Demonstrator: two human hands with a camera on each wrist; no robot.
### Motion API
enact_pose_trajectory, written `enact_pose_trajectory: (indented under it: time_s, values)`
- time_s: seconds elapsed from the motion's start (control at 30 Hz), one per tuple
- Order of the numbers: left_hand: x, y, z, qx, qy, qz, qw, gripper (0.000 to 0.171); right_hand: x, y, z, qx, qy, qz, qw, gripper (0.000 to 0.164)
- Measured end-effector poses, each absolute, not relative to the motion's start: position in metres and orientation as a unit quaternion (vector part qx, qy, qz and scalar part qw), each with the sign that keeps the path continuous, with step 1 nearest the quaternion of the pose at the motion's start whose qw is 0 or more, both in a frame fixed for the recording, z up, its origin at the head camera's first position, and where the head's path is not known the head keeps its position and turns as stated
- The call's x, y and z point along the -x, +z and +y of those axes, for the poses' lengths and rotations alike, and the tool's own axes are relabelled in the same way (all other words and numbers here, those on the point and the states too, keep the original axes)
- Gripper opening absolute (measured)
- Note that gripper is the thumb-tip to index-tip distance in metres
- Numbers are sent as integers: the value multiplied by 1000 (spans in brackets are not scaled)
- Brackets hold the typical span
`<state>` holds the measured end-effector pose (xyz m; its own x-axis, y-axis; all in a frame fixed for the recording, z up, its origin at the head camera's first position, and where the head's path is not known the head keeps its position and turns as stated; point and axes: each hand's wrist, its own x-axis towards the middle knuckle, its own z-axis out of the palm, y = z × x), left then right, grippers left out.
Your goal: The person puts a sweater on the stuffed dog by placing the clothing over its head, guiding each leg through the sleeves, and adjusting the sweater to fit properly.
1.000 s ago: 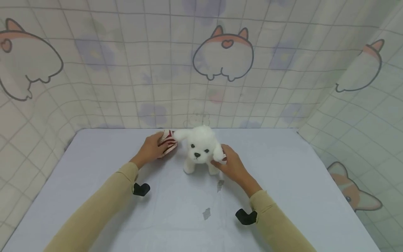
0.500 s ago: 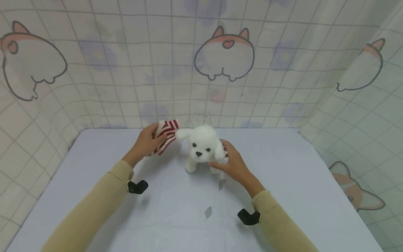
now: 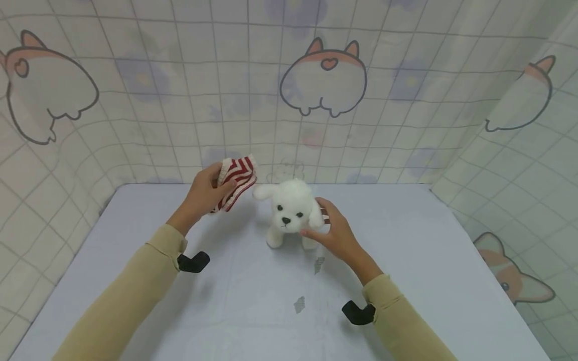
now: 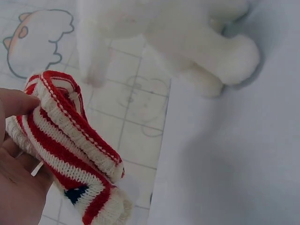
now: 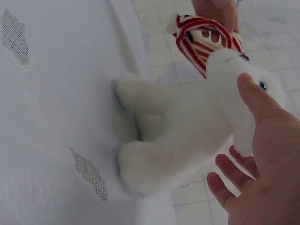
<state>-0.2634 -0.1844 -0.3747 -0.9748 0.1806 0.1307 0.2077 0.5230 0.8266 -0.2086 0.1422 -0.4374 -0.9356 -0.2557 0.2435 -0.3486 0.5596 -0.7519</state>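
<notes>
Grid-patterned cloth [image 3: 253,130], printed with cartoon animals, is being observed behind and at 2 sides of the pale tabletop [image 3: 253,311]. In the tabletop covering, 2 grey patches [image 3: 299,305] are being noted.

White plush dog [image 3: 293,200] is being supported upright on its feet near the far edge. Its head is being cupped at 1 side by the right grip [image 3: 336,233], thumb at the cheek and fingers curled loosely behind the ear; how firmly it is being pressed cannot be told.

Striped knit garment [image 3: 239,175], red and white, is being pinched between thumb and fingers of the left grip [image 3: 205,190], off the tabletop, beside the dog's head and apart from it.

Risks being considered: 1) garment slipping or its opening collapsing, as only 1 end is being pinched and the knit is judged limp; 2) outstretched ear [image 3: 264,191] being snagged, should the garment be swung across too low; 3) dog being tipped or twisted, should uneven pressure be applied at the head by the right grip.
</notes>
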Motion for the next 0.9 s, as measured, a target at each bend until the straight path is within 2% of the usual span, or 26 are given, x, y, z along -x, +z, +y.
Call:
enact_pose_trajectory:
  time_s: [0.37,0.63,0.9]
  values:
    - [261,-353,-172,127,-466,-875,27,50,209,-433,138,-157,433,-886,52,83]
    - [261,-339,-159,173,-450,-875,37,40,210,-435,137,-148,444,-883,41,76]
    - [261,-327,-146,205,-450,-868,48,42,209,-432,134,-146,451,-879,42,68]
